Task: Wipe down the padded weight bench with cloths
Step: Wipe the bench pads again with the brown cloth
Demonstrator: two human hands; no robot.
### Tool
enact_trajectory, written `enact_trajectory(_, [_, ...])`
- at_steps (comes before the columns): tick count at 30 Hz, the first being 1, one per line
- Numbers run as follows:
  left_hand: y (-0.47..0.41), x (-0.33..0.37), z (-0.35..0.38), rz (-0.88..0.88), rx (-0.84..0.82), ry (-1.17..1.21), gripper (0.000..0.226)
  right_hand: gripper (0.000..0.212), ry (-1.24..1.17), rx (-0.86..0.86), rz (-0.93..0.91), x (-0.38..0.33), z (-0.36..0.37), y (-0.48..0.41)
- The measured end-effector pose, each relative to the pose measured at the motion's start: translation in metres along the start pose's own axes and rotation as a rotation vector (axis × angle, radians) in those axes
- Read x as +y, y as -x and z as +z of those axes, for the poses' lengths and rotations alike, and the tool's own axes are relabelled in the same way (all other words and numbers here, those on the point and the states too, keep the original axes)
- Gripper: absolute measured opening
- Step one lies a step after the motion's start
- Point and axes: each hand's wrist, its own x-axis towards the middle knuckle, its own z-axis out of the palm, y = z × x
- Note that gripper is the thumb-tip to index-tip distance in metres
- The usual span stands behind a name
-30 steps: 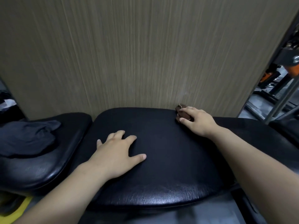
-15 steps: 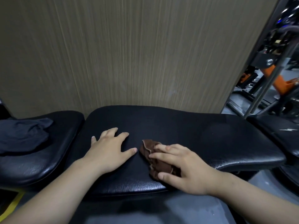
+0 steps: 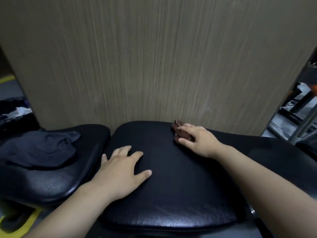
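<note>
The black padded bench fills the lower middle of the head view, its long pad running off to the right. My right hand presses a small brown cloth onto the pad's far edge, close to the wall. Most of the cloth is hidden under my fingers. My left hand lies flat on the pad's left part, fingers spread, holding nothing.
A second black pad sits to the left with a dark grey cloth crumpled on it. A wood-grain wall panel stands right behind the bench. Metal gym frames show at the right edge, yellow floor marking at bottom left.
My right hand has swept the brown cloth from the pad's near middle back to the far edge by the wall. My left hand has stayed flat in place.
</note>
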Motion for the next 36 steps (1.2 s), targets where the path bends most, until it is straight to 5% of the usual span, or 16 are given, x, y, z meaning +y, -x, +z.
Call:
enact_trajectory(8, [-0.003, -0.01, 0.0, 0.012, 0.002, 0.009, 0.073, 0.053, -0.011, 0.032, 0.113, -0.01, 0.015, -0.05])
enact_trajectory(18, [0.003, -0.007, 0.002, 0.019, 0.019, 0.024, 0.071, 0.052, -0.079, -0.145, -0.256, -0.074, 0.009, 0.094])
enact_trajectory(23, [0.012, -0.011, 0.002, 0.034, 0.019, 0.016, 0.073, 0.05, -0.118, -0.131, -0.3, -0.092, 0.015, 0.128])
enact_trajectory(36, [0.021, -0.053, -0.008, 0.005, 0.005, -0.065, 0.084, 0.084, 0.01, -0.089, -0.164, -0.087, 0.031, 0.024])
